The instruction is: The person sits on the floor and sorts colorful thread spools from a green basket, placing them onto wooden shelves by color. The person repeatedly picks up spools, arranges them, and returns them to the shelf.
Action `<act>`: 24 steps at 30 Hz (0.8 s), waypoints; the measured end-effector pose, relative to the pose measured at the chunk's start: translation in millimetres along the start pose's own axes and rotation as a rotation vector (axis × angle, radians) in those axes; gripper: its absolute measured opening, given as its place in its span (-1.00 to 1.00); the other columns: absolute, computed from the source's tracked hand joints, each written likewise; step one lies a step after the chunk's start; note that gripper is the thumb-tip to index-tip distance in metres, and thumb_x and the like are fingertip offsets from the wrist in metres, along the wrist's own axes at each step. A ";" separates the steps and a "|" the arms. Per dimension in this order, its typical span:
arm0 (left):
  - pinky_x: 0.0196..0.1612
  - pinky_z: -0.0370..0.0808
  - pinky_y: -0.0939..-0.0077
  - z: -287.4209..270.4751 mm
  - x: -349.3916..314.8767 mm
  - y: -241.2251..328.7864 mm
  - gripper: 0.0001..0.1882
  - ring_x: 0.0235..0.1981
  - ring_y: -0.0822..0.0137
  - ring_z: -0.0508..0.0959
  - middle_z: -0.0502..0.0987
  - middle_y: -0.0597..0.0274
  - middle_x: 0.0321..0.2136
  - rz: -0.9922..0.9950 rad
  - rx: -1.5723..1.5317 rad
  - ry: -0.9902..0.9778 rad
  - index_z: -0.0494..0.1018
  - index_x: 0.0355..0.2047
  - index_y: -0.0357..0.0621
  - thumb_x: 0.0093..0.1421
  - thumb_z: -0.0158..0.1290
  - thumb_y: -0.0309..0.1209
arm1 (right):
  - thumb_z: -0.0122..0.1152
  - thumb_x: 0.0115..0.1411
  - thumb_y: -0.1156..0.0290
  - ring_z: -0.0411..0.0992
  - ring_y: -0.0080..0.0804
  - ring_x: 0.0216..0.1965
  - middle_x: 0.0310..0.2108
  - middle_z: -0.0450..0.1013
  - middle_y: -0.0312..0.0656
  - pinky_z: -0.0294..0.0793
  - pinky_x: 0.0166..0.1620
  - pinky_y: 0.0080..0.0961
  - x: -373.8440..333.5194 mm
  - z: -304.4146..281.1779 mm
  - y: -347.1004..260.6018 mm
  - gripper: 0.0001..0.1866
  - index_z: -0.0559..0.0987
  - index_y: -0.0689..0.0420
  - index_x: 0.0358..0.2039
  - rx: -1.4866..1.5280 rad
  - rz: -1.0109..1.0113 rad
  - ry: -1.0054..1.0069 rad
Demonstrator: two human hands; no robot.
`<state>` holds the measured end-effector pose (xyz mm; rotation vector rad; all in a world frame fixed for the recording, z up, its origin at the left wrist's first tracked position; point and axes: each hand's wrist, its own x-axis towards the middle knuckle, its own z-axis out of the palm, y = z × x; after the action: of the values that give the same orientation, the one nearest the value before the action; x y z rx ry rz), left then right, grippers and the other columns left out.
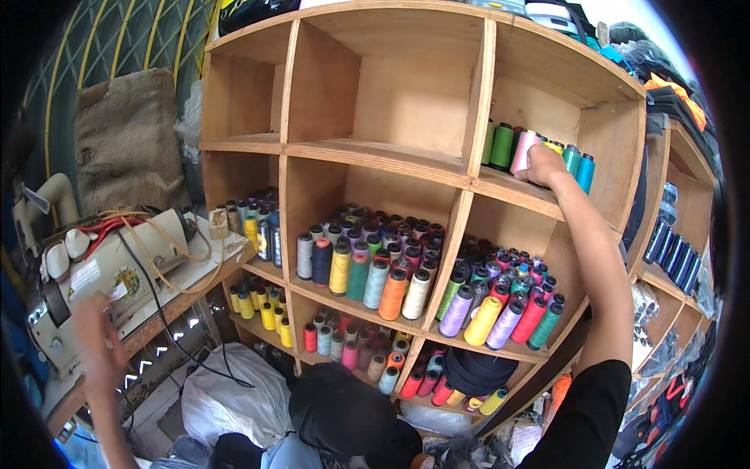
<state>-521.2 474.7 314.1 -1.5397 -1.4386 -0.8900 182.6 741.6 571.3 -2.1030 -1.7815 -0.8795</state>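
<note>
My right hand point(545, 166) reaches into the upper right compartment of a wooden shelf point(375, 156), its fingers closed round a pink thread spool point(524, 150). Green thread spools point(502, 147) stand just left of it, and teal and blue spools point(585, 173) to its right, partly behind the wrist. My left hand point(98, 338) is at the far left, in front of a cream sewing machine point(129, 262). Motion smears its fingers, so whether it holds anything cannot be told.
Many thread spools point(394, 293) fill the middle and lower compartments. A black cable point(160, 305) hangs off the machine table. Below sit a white plastic sack point(234, 395) and a black cap-like thing point(340, 410). Another shelf point(656, 258) with dark spools stands at right.
</note>
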 end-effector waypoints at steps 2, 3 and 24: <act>0.23 0.32 0.06 -9.2 20.4 -47.3 -0.55 0.14 -0.18 0.42 0.45 -0.14 0.07 -0.094 0.135 0.026 0.36 0.15 -0.28 0.22 -0.03 -0.65 | 0.55 0.03 0.04 0.59 0.04 -0.05 -0.13 0.62 0.13 0.56 0.05 -0.15 -0.8 0.9 4.8 -0.46 0.67 0.28 -0.22 -0.011 0.016 0.011; 0.30 0.28 0.08 -14.7 27.2 -72.6 -0.56 0.22 -0.17 0.38 0.40 -0.15 0.17 -0.115 0.227 0.006 0.33 0.22 -0.27 0.32 -0.05 -0.59 | 0.52 0.04 -0.02 0.59 0.03 -0.04 -0.13 0.62 0.13 0.55 0.05 -0.15 -1.8 2.6 4.7 -0.43 0.68 0.28 -0.21 0.000 0.020 0.037; 0.31 0.32 0.13 34.0 78.4 -326.4 -0.50 0.25 -0.17 0.41 0.44 -0.27 0.19 -0.409 0.370 -0.282 0.37 0.23 -0.41 0.46 -0.13 -0.26 | 0.30 0.17 -0.07 0.59 0.02 -0.03 -0.10 0.63 0.09 0.56 0.04 -0.10 -4.2 -2.5 7.2 -0.45 0.68 0.20 -0.13 0.103 0.103 0.099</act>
<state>-839.9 538.2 404.7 -1.1415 -2.0427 -0.5975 188.5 735.3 572.2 -2.0303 -1.6187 -0.8313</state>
